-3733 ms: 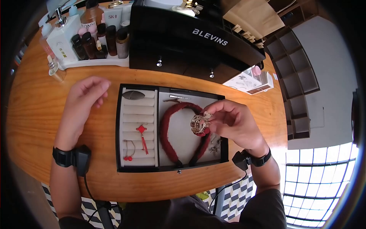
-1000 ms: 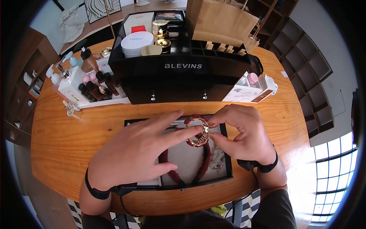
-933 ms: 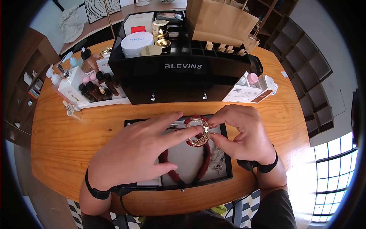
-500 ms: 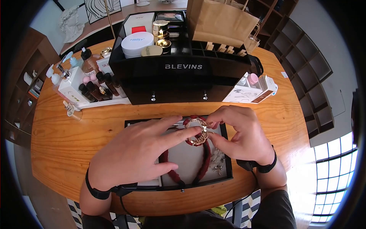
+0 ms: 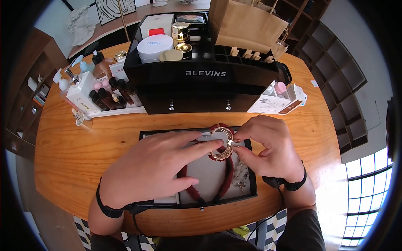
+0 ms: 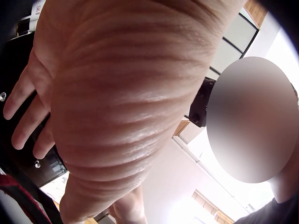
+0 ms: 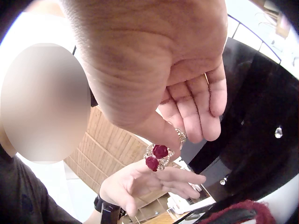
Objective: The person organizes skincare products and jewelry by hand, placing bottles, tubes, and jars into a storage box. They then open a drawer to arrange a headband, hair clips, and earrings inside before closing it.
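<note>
A gold claw clip (image 5: 227, 154) is pinched at its right side between thumb and fingers of the right hand (image 5: 270, 148); its toothed halves stand apart on the left. Red flowers (image 7: 160, 150) on it show in the right wrist view. The left hand (image 5: 146, 163) is spread palm down, its index fingertip at the clip's opening; contact I cannot tell. Below both hands lies a black-rimmed tray (image 5: 253, 184) with a dark red headband (image 5: 227, 178) and small silvery ornaments (image 5: 241, 185). The left hand hides much of the tray's left part.
Behind the tray stands a black cosmetics box (image 5: 201, 94) with a paper bag (image 5: 251, 27) on top. Bottles (image 5: 106, 99) in a white holder are at the left; a white box (image 5: 272, 103) is at the right. The wooden table (image 5: 63, 154) surrounds the tray.
Since the oldest frame, the left hand has moved right, over the tray to the clip. In the last half second the clip's halves have parted on the left while the right hand keeps its pinch.
</note>
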`<action>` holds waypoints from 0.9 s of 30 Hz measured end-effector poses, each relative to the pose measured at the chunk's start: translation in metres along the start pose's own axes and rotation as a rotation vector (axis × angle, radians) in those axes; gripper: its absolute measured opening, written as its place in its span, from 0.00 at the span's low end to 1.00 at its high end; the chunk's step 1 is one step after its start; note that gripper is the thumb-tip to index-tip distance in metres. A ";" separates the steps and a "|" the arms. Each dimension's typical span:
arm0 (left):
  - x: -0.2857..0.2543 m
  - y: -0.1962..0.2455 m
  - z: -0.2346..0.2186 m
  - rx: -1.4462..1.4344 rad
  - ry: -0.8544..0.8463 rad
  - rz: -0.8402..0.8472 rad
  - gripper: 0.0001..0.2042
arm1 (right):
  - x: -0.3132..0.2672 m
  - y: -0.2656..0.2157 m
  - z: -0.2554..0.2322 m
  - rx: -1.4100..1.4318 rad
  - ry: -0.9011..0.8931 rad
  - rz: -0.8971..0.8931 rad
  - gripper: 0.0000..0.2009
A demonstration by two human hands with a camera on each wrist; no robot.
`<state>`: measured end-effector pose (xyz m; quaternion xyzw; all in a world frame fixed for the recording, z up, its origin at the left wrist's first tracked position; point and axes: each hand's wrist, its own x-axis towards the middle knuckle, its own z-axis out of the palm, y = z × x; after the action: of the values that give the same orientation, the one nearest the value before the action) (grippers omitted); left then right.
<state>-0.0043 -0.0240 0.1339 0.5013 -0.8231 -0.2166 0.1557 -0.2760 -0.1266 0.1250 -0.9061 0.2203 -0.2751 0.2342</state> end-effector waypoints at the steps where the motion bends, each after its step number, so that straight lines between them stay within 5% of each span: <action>1: 0.000 0.000 0.000 0.014 -0.004 0.007 0.38 | 0.001 0.000 0.001 0.000 0.000 -0.001 0.10; 3: 0.000 -0.003 0.002 0.028 -0.007 0.012 0.38 | 0.005 0.002 0.004 -0.009 0.122 -0.118 0.08; 5: 0.000 -0.006 0.008 0.050 0.149 0.083 0.26 | 0.005 0.002 0.004 0.005 0.137 -0.112 0.08; 9: 0.002 -0.003 -0.006 -0.007 0.000 -0.008 0.12 | 0.004 -0.002 -0.003 -0.008 0.074 -0.070 0.11; 10: 0.002 0.000 -0.007 -0.003 0.138 -0.025 0.11 | 0.003 -0.001 -0.002 -0.004 0.072 -0.060 0.11; 11: 0.002 0.003 -0.010 0.004 0.277 -0.040 0.12 | 0.002 0.000 -0.001 -0.012 0.032 -0.022 0.11; 16: 0.004 -0.005 -0.002 -0.020 0.249 -0.021 0.14 | 0.003 0.001 0.006 -0.020 -0.037 0.033 0.12; 21: 0.013 0.005 0.018 -0.034 0.322 0.033 0.28 | 0.003 -0.003 0.018 0.035 -0.009 -0.009 0.12; 27: 0.016 0.000 0.018 0.013 0.306 0.037 0.27 | 0.002 -0.007 0.017 0.046 -0.064 0.022 0.13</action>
<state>-0.0203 -0.0347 0.1196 0.5141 -0.8002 -0.1294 0.2803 -0.2628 -0.1168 0.1169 -0.9063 0.2164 -0.2484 0.2649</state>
